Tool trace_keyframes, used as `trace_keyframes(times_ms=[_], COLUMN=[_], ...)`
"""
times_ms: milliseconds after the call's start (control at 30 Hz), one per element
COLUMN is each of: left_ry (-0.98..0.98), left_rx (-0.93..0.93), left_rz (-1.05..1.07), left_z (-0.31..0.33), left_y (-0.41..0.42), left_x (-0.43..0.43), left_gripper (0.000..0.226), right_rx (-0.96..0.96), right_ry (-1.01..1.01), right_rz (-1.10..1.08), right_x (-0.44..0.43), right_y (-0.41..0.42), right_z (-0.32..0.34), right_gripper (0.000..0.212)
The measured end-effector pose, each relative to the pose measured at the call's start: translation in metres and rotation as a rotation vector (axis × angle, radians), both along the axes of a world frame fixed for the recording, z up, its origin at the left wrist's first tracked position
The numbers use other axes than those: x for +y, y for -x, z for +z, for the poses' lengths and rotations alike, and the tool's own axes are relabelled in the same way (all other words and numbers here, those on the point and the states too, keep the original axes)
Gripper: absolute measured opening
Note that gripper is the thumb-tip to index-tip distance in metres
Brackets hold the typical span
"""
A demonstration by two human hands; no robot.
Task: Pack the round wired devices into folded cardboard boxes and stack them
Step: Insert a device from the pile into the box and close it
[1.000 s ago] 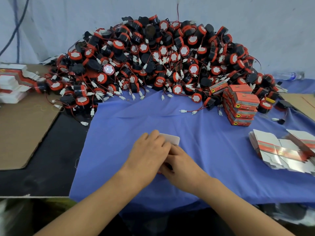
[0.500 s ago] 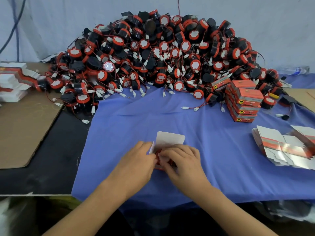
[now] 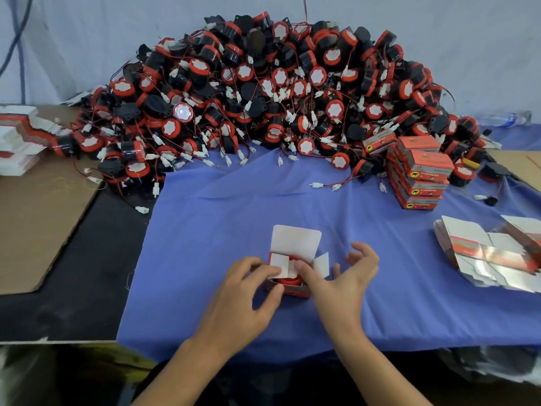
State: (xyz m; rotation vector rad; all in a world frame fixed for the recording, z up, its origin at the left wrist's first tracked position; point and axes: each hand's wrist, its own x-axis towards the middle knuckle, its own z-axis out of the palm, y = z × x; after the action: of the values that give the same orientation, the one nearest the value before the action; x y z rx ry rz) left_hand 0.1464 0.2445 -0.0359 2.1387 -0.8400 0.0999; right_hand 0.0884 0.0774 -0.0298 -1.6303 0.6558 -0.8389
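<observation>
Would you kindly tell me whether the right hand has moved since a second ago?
Yes. The right hand has swung its fingers rightward off the open box, towards the flat box blanks; its thumb stays on the box.

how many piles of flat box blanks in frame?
2. Left pile: far left, on the brown cardboard. Right pile: on the blue cloth by the right edge. More could be hidden behind the heap.

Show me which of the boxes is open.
The box between the left hand and right hand: its lid flap stands up and a red device shows inside. The stacked boxes at the right are all closed.
</observation>
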Motion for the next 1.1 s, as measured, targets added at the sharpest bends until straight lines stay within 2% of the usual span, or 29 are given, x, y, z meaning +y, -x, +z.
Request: trace_keyframes(times_ms=[67,167,200,267,367,467,600,700,767,933,1033,1100], left_ry=[-0.002,0.071,0.099,0.176,0.252,0.281,0.33,0.405,0.417,0.395,0.362,0.355], left_rx=[-0.017,0.032,0.063,0.132,0.154,0.197,0.261,0.368,0.391,0.315,0.296,0.303], left_rz=[0.009,-0.025,-0.041,-0.053,-0.052,-0.061,-0.058,-0.026,-0.038,-0.038,-0.047,-0.084], left_z=[-0.004,-0.005,-0.004,-0.005,-0.006,-0.007,-0.01,-0.009,-0.008,-0.008,-0.007,-0.006], left_y=[0.002,0.0,0.0,-0.002,-0.005,-0.007,-0.008,-0.009,-0.011,-0.009,-0.007,-0.005], left_x=[-0.002,-0.006,-0.007,-0.008,-0.007,-0.005,-0.005,-0.005,-0.005,-0.004,-0.001,0.002], left_gripper=[0.031,0.02,0.014,0.008,0.011,0.013,0.006,0.041,0.058,0.032,0.026,0.024], right_rx=[0.025,-0.047,-0.072,-0.069,-0.022,0.013,0.029,0.046,0.06,0.028,0.037,0.065], right_ry=[-0.089,-0.059,-0.052,-0.079,-0.053,0.031,0.023,0.003,0.067,0.076,0.064,0.085], right_rz=[-0.001,0.12,0.164,0.21,0.257,0.299,0.301,0.348,0.376,0.391,0.435,0.482], right_x=[0.0,0.002,0.002,-0.001,-0.008,-0.006,-0.005,-0.008,-0.009,-0.009,-0.011,-0.012], right_y=[0.002,0.008,0.009,0.009,0.009,0.009,0.007,0.008,0.008,0.011,0.014,0.017], right_z=[-0.005,-0.006,-0.006,-0.006,-0.009,-0.011,-0.013,-0.013,-0.012,-0.009,-0.007,-0.007], right_gripper=[0.071,0.027,0.025,0.037,0.018,0.033,0.029,0.049,0.047,0.027,0.029,0.04])
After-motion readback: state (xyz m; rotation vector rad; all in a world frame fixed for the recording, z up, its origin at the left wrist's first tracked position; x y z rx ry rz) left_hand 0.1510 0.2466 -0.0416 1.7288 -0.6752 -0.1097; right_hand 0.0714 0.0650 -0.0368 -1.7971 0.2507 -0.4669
